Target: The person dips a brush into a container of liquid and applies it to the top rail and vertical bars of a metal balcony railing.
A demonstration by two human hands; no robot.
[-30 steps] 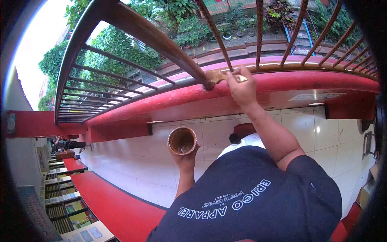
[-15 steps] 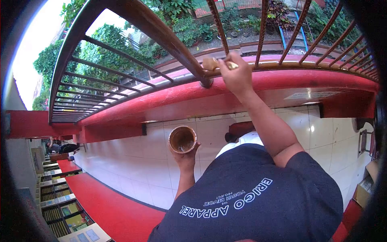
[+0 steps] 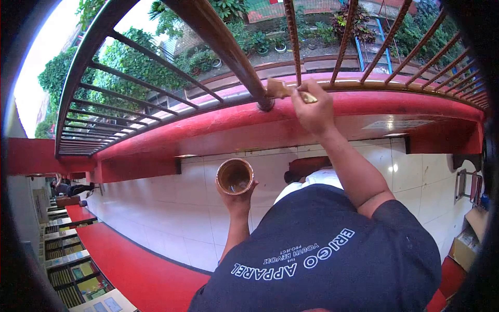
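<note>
My left hand (image 3: 239, 202) is wrapped round a round brown-stained paint can (image 3: 235, 177), its mouth toward me. A little brown liquid seems to lie in the bottom. In my right hand (image 3: 315, 110) is a paintbrush (image 3: 279, 89), gripped by its pale handle. Its brown bristles point left, at the foot of the thick brown railing post (image 3: 228, 47), and appear to touch it. The bottom rail (image 3: 364, 85) runs just beyond this hand, glossy brown to the right. Beneath the rail is a red rounded ledge (image 3: 208, 124).
Thin vertical bars (image 3: 346, 36) rise from the rail. White floor tiles (image 3: 171, 213) lie below the ledge. A long red strip (image 3: 135, 268) runs at lower left beside framed panels (image 3: 83, 270). A cardboard box (image 3: 466, 249) stands at right. Another person (image 3: 78, 188) is at far left.
The brush has swung slightly, its bristles now nearer the post's foot, and my right hand is a little lower and to the right. The can stays in my left hand. The view has shifted slightly.
</note>
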